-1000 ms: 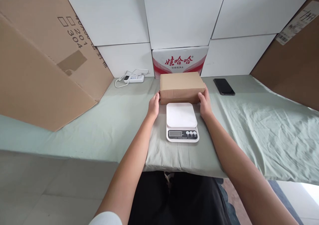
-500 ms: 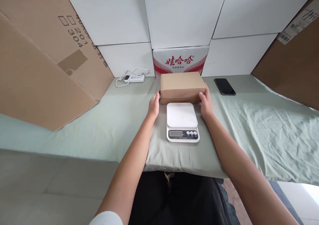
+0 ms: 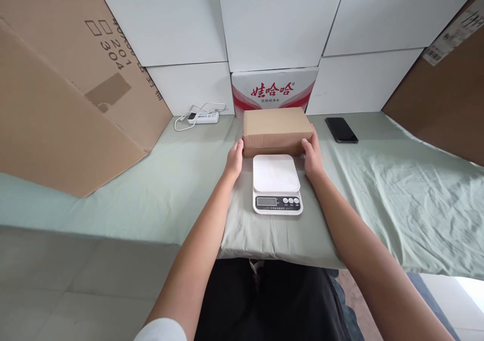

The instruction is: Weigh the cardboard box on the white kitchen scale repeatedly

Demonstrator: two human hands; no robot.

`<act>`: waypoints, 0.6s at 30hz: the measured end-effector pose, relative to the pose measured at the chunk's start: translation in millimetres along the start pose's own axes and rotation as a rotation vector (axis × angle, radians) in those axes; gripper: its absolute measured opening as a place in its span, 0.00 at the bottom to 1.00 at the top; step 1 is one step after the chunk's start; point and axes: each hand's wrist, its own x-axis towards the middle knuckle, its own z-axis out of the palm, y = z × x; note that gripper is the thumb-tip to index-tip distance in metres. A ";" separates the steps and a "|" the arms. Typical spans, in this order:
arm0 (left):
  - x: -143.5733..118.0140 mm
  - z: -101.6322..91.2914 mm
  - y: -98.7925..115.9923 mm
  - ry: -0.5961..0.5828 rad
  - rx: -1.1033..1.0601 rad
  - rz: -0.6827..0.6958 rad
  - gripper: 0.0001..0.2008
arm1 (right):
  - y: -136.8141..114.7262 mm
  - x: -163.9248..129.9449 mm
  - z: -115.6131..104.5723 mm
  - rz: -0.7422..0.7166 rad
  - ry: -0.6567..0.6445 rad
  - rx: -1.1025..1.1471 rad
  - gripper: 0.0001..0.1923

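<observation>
Between the two hands sits one closed brown cardboard box, low and rectangular, resting on the pale green cloth-covered table. The left hand is pressed flat against the box's left end, fingers together and pointing away from the person. The right hand is pressed against the box's right end in the same manner, with its thumb lying near the front lower edge. Both hands clamp the box from opposite sides; whether the box is lifted off the cloth cannot be told.

Just nearer the person than the grip, between the two wrists, stands one white digital kitchen scale with a bare square platform, one display and three round buttons on its front strip. The scale's far edge lies just beside the front face of the box.

Directly beyond the grip stands one white carton with red printed characters, set among several plain white panels. Beyond and left of the left hand lies one white power strip with a coiled cable. Beyond and right of the right hand lies one black smartphone, face up. One large brown cardboard sheet leans far to the left; a second leans far to the right.
</observation>
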 end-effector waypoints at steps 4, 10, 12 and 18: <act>1.9 -0.2 -2.8 0.009 0.012 -0.001 0.39 | -2.0 -0.9 -0.3 0.010 0.002 -0.011 0.47; 3.4 0.1 -5.0 0.017 0.005 -0.014 0.37 | 2.3 1.2 -0.2 -0.025 -0.005 0.013 0.46; 3.4 0.1 -5.1 0.020 0.003 -0.018 0.36 | 4.5 2.2 -0.3 -0.036 -0.006 0.022 0.47; 2.1 0.9 -3.0 0.021 0.014 -0.043 0.36 | 6.9 3.3 -0.3 -0.057 -0.025 0.030 0.46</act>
